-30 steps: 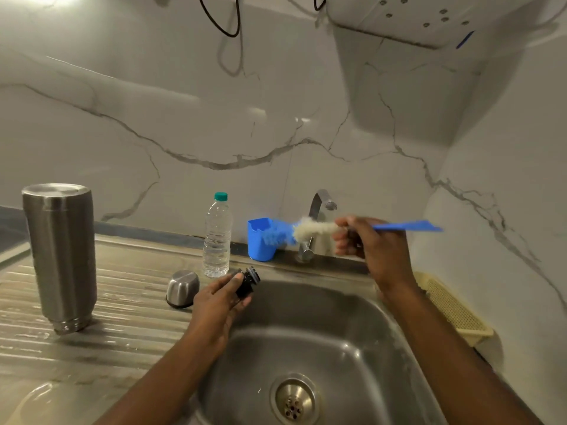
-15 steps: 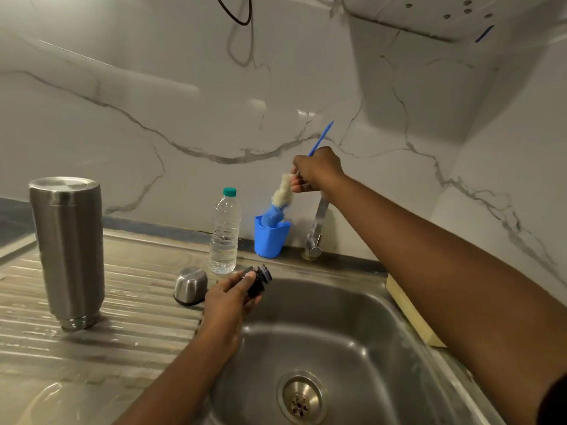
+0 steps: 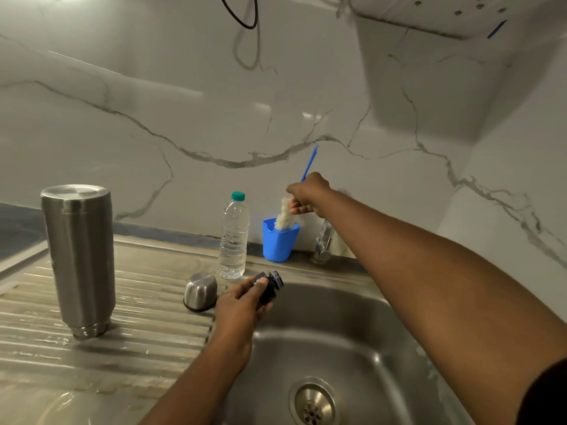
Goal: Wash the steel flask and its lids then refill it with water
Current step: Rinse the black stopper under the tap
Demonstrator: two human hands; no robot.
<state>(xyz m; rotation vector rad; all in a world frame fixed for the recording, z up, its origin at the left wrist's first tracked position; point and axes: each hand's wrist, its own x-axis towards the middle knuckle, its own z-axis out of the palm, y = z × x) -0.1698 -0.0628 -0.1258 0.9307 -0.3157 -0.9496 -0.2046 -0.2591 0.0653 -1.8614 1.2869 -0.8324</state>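
Tabletop point(image 3: 138, 348): ribbed steel drainboard left of the sink point(image 3: 352, 332), wet in patches.

Sink: steel basin, drain point(image 3: 313, 403) in its floor.

Flask point(image 3: 78, 259): on the tabletop, well left of the sink. It stands inverted, threaded neck down and base up. Nothing touches it.

Right arm reaches across the sink to its back rim.

Right hand point(image 3: 306, 194): above the sink's back rim, over the cup point(image 3: 277, 243). Grip is closed round the brush point(image 3: 283, 214) just above the bristles. The blue handle sticks up past the knuckles, and the bristle end is down in the cup.

Left hand point(image 3: 242, 305): over the sink's left rim. Grip is thumb and fingers curled round the black lid point(image 3: 270, 286), which is tilted and poking out over the basin edge.

Bottle point(image 3: 233, 237): clear plastic with a green cap, upright behind the sink's back-left corner, just beside the cup.

Cup: blue, on the sink's back rim, between bottle and tap point(image 3: 322, 243).

Tap: steel, on the sink's back rim just right of the cup. Its top is hidden behind the right forearm.

Steel lid point(image 3: 200, 292): open side down on the tabletop, just left of the sink's left rim, between flask and sink. It sits right beside the left hand; can't tell if they touch.
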